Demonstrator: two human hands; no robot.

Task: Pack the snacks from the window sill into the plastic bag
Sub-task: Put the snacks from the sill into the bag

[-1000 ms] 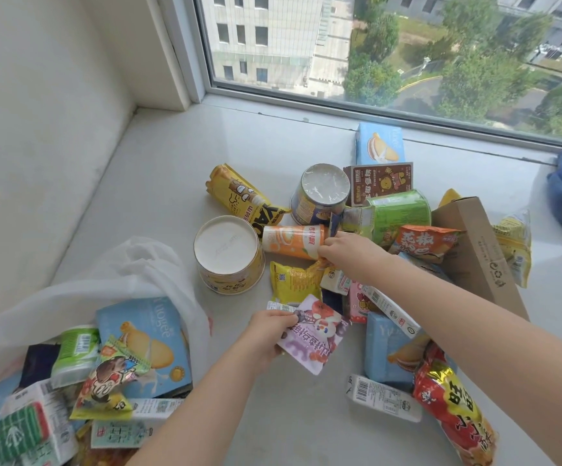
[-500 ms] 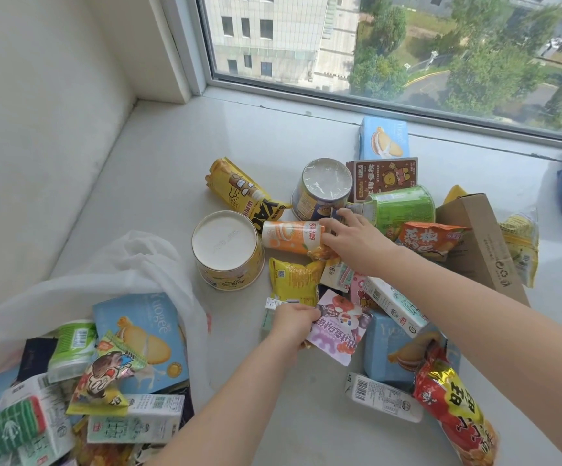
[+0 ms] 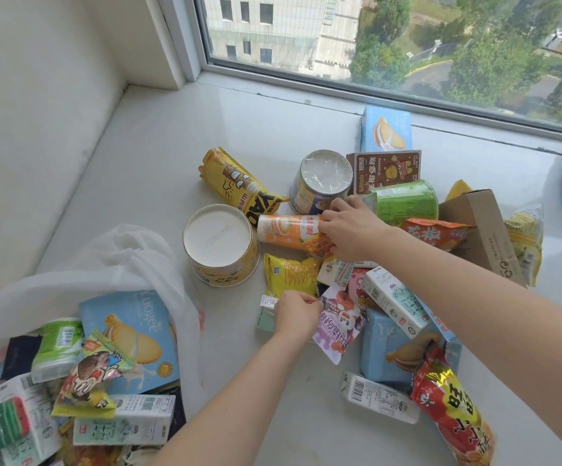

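On white window sill (image 3: 145, 169), snack pile sits center-right, well apart from pane. L hand (image 3: 296, 314) pinches top-left corner of purple pouch (image 3: 338, 326), w/ a small pale-green carton (image 3: 266, 316) just beside, partly hidden under the hand. R hand (image 3: 350, 230) curls over right end of orange tube (image 3: 286, 232), lying on its side; fingers wrapped, grip looks closed. Yellow cup (image 3: 221, 245) stands inverted just left of tube. Plastic bag (image 3: 115, 260) lies open at lower left, already w/ blue cookie box (image 3: 132, 334) + cartons inside.
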